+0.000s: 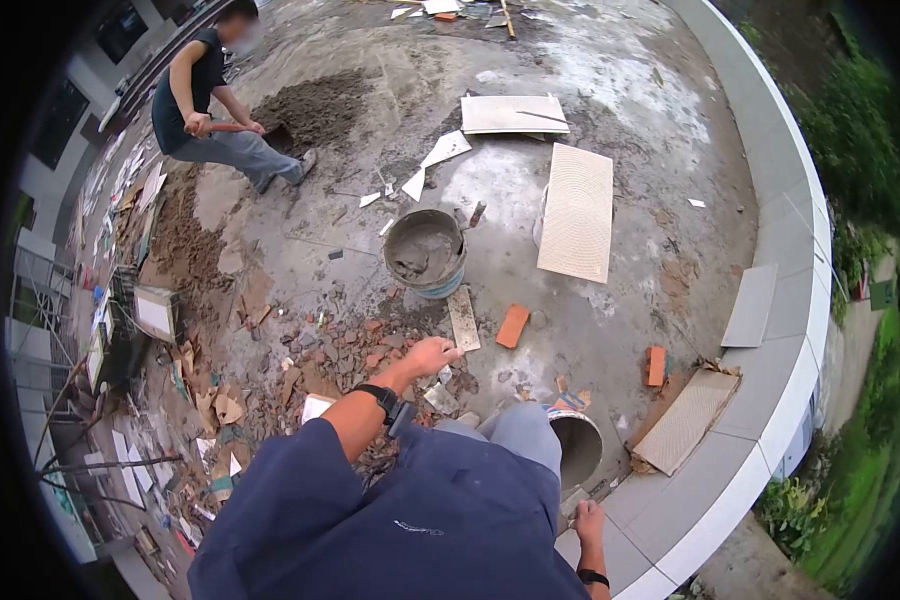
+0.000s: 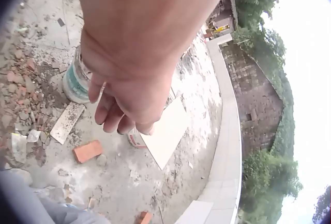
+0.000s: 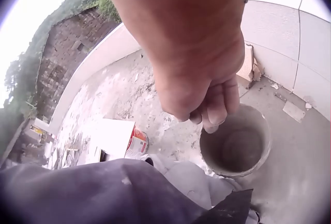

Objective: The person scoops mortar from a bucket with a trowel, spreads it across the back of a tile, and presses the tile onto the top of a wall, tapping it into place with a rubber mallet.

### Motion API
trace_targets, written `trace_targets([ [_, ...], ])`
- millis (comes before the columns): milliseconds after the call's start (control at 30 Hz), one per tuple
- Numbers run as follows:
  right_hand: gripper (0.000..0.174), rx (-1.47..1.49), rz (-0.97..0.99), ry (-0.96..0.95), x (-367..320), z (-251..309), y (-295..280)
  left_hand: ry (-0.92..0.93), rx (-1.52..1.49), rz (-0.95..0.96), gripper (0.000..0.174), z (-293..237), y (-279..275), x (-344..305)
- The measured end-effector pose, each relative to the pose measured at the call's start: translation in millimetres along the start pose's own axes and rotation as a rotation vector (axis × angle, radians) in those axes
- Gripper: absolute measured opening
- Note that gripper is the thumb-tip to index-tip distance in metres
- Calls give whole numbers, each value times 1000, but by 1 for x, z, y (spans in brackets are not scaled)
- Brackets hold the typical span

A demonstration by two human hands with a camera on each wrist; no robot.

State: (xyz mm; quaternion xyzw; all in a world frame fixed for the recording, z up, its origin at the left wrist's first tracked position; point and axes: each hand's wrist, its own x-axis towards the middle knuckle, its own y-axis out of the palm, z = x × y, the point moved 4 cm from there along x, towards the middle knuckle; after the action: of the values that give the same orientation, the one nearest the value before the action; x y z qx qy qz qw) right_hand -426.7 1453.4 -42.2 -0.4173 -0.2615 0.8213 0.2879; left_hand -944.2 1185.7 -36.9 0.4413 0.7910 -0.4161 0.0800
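Observation:
My left hand (image 1: 432, 357) hangs over the rubble with its fingers loosely bent and nothing gripped; the left wrist view shows the same hand (image 2: 126, 99). Beyond it stands a bucket of wet mortar (image 1: 432, 255), with a narrow tile strip (image 1: 463, 318) and an orange brick (image 1: 512, 326) on the floor near it. Low at my right side is my right hand (image 1: 590, 522), its fingers loosely curled with nothing seen in them. In the right wrist view this hand (image 3: 207, 89) overlaps the rim of a grey-coated bucket (image 3: 262, 151), which looks hollow inside.
A person (image 1: 210, 100) bends with a shovel at a dark sand pile (image 1: 315, 115). Textured tiles (image 1: 575, 215) lie ahead, one board (image 1: 515, 114) beyond. Broken brick rubble (image 1: 340, 365) spreads on the left. A low tiled parapet (image 1: 770, 380) curves along the right, a tile (image 1: 688, 420) by it.

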Motion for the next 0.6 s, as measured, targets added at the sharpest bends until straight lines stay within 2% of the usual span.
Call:
trace_targets([
  [67,39,-116,11,-37,43,30,-22,-44,-66,-66,39,19,0,1],
  [133,40,-260,124,-108,86,68,-43,-37,5,-60,32,52,4,-8],
  [200,40,-345,203,-162,160,65,-47,-297,-91,-28,24,100,13,-28],
  [233,41,-408,258,-190,196,63,-49,78,359,-38,22,146,39,-33],
  [267,41,-430,275,-206,226,83,-55,336,587,-90,24,168,55,-47],
  [300,41,-545,281,-271,264,111,-58,-308,190,-4,29,170,48,-58],
  [333,41,-665,277,-325,300,145,-72,-390,119,84,37,194,67,-62],
  [367,40,-726,302,-388,340,175,-78,-838,-421,-57,44,184,71,-72],
  [400,39,-779,326,-443,375,206,-81,-804,-439,-74,46,205,94,-65],
  [467,35,-782,323,-553,433,299,-83,-403,411,15,39,159,85,-32],
  [533,32,-851,320,-665,476,394,-75,-400,238,-145,33,128,73,19],
  [600,27,-945,350,-717,492,495,-55,-728,-234,-260,29,46,6,61],
])
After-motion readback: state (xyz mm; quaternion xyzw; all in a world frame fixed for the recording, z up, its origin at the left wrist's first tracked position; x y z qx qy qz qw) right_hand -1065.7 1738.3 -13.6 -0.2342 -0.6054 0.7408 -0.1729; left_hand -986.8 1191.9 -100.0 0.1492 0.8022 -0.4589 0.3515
